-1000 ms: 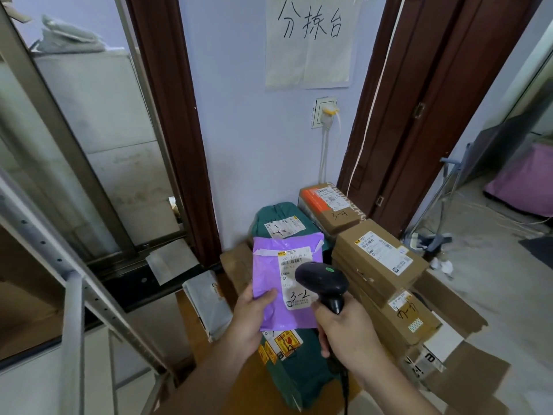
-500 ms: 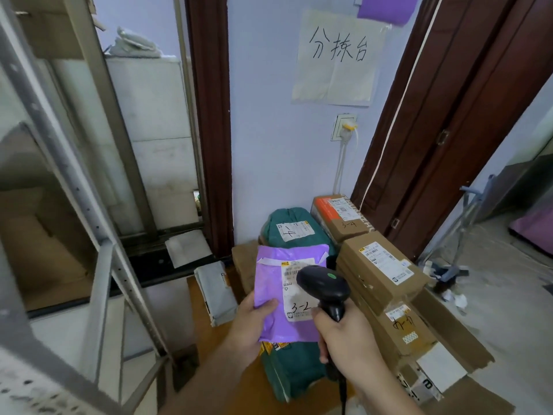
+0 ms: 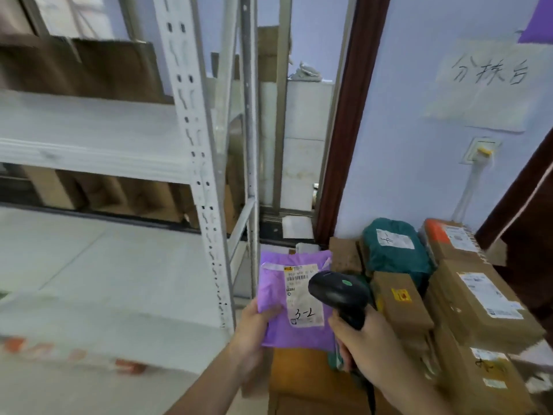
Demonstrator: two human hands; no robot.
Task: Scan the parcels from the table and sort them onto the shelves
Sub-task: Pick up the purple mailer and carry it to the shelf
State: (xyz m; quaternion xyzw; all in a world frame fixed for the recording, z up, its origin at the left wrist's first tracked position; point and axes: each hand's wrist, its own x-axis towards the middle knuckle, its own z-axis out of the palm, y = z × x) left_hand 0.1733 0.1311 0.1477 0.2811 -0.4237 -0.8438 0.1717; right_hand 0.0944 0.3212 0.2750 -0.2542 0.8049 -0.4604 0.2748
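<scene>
Purple parcel (image 3: 294,298), label "3-2", is held upright above the counter's (image 3: 302,381) near left edge. Your left hand (image 3: 254,327) pinches its left edge, thumb on front. Your right hand's (image 3: 368,342) fingers wrap the black scanner (image 3: 338,292) at the label. Shelves (image 3: 98,136) stand left.

Soft, even daylight fills the room, brightest on the pale lilac painted wall (image 3: 404,121); shadows are faint and nothing glares. Motion blur smears the left side: the white perforated metal shelving rack (image 3: 191,145) and its brown cardboard boxes (image 3: 89,70) are streaked. Wide-angle distortion leans the uprights, and the handwritten white paper sign (image 3: 484,85) is fuzzy
</scene>
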